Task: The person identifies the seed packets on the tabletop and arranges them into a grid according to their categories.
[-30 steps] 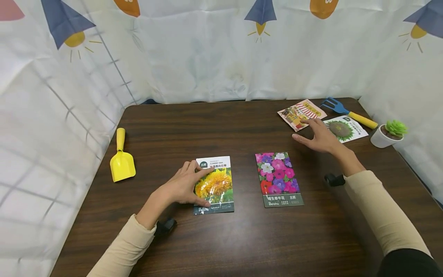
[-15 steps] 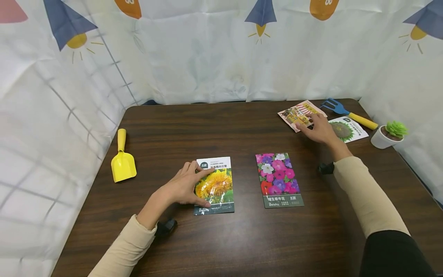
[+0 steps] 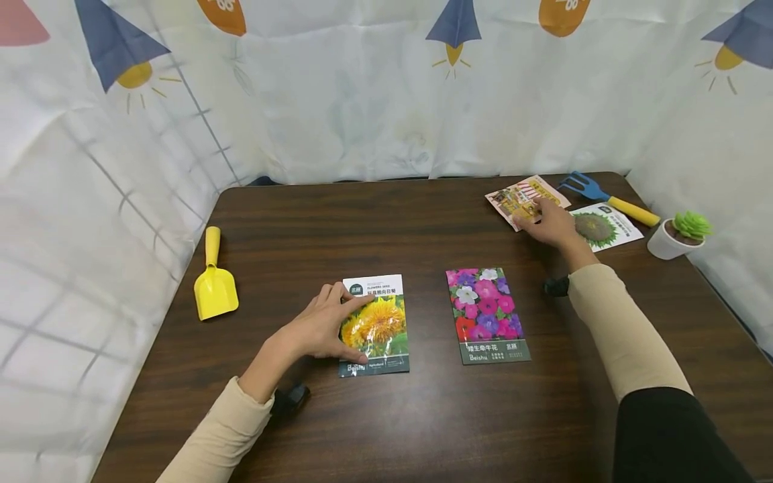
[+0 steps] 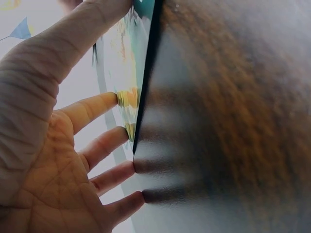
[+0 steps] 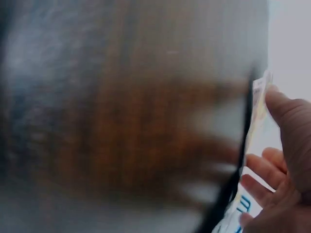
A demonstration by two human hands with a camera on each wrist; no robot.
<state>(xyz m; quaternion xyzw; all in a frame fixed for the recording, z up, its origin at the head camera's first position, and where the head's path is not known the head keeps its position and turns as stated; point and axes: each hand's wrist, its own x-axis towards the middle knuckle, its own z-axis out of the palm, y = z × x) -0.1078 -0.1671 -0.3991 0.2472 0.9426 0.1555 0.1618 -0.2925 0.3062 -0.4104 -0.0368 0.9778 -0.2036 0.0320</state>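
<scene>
My left hand point(image 3: 326, 325) rests on the left part of a seed packet with yellow sunflowers point(image 3: 386, 325), which lies flat near the table's middle. In the left wrist view its fingers point(image 4: 97, 148) are spread, with some tips on the packet and others on the table. At the back right, my right hand point(image 3: 551, 225) touches a pink seed packet with a striped awning picture point(image 3: 513, 198). The right wrist view has the thumb point(image 5: 277, 104) and fingertips against this packet. To the right hand's right lies a white seed packet with a green-rimmed flower head point(image 3: 612, 228), partly covered by the hand.
A seed packet with pink and purple flowers point(image 3: 485, 312) lies right of the sunflower one. A yellow toy shovel point(image 3: 215, 288) is at the left edge. Back right are a blue fork with a yellow handle point(image 3: 628, 209) and a potted succulent point(image 3: 669, 241). Curtains point(image 3: 362, 100) surround the table.
My right hand has come down and slightly left onto the pink packet, its forearm shifting left. The left hand stays on the sunflower packet, and the packets lie where they were.
</scene>
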